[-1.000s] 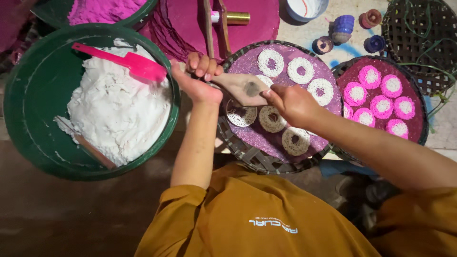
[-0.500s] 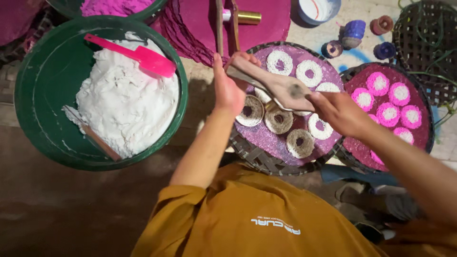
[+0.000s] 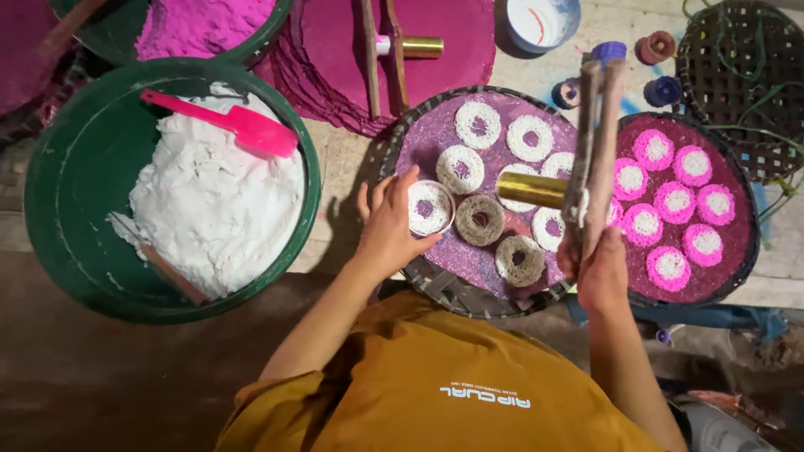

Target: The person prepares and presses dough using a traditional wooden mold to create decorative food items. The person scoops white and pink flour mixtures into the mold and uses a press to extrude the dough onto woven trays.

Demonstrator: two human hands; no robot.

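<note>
My left hand (image 3: 387, 224) rests on a round woven tray (image 3: 437, 285) covered in purple powder, thumb and fingers around a small round mould (image 3: 430, 208) filled with white powder. Several white powder rings (image 3: 477, 125) and bare coiled rings (image 3: 480, 219) lie on the same tray. My right hand (image 3: 596, 269) grips a long wooden two-stick tool (image 3: 596, 142), held pointing away from me between the two trays, with a brass cylinder (image 3: 531, 189) sticking out to its left.
A second tray (image 3: 747, 219) on the right holds several pink-and-white rings. At left, a green basin (image 3: 50, 209) holds white powder and a pink scoop (image 3: 243, 125). Behind are a basin of pink powder (image 3: 201, 25), magenta discs (image 3: 456, 33), a small bowl (image 3: 540, 21) and an empty woven basket (image 3: 737, 67).
My right hand has swung the wooden tool from over the purple tray to the right, now pointing away. My left hand left the tool and dropped onto the round mould.
</note>
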